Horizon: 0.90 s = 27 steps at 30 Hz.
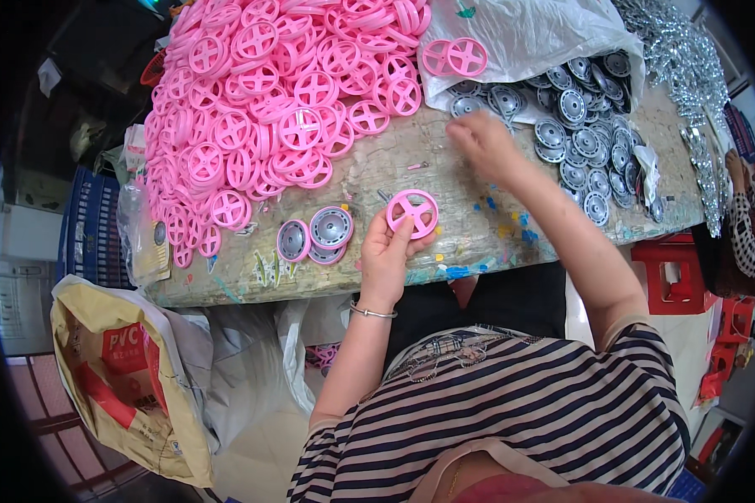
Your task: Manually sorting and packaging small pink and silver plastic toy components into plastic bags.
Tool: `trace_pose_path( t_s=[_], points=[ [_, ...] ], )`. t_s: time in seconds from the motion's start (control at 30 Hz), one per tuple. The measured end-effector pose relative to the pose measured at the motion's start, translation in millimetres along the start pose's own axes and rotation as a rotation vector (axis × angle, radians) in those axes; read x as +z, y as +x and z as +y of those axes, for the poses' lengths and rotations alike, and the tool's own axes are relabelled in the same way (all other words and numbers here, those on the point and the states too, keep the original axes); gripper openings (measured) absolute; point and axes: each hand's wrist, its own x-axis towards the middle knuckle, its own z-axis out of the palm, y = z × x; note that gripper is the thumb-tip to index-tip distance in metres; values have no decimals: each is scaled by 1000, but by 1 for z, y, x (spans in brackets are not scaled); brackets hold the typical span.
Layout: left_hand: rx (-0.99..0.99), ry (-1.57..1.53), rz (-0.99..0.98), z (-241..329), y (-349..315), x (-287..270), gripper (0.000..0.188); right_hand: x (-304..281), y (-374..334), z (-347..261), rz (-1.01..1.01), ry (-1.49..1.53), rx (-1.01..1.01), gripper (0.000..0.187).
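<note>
My left hand (387, 250) pinches a pink four-spoke wheel (430, 204) by its lower edge, above the front of the table. My right hand (484, 144) hangs over the table, close to the grey hubcap-like discs (572, 107); motion blur hides whether its fingers hold anything. Left of my left hand lie several pink-rimmed wheels with grey discs set in them (330, 227). A small metal peg (384, 195) shows just behind the held wheel. Two loose pink wheels (467, 56) rest on a white plastic sack (528, 33).
A tall heap of pink wheels (268, 92) covers the table's left and back. Shiny silver parts (675, 59) pile up at the far right. Below the table's front left stands an open paper sack (101, 327). Red stools (671, 272) stand at right, near another person's patterned sleeve (748, 226).
</note>
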Motion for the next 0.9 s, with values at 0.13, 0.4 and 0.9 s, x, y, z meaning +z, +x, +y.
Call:
trace_pose_path(
  t_s=[0.13, 0.4, 0.9],
  points=[
    [48, 56, -67, -3, -4, 1, 26, 10, 16, 41, 376, -502, -117, 30],
    [83, 74, -114, -4, -3, -1, 32, -14, 16, 23, 82, 57, 263, 29],
    [15, 9, -149, -1, -4, 0, 40, 22, -72, -68, -202, 667, 200, 39]
  ],
)
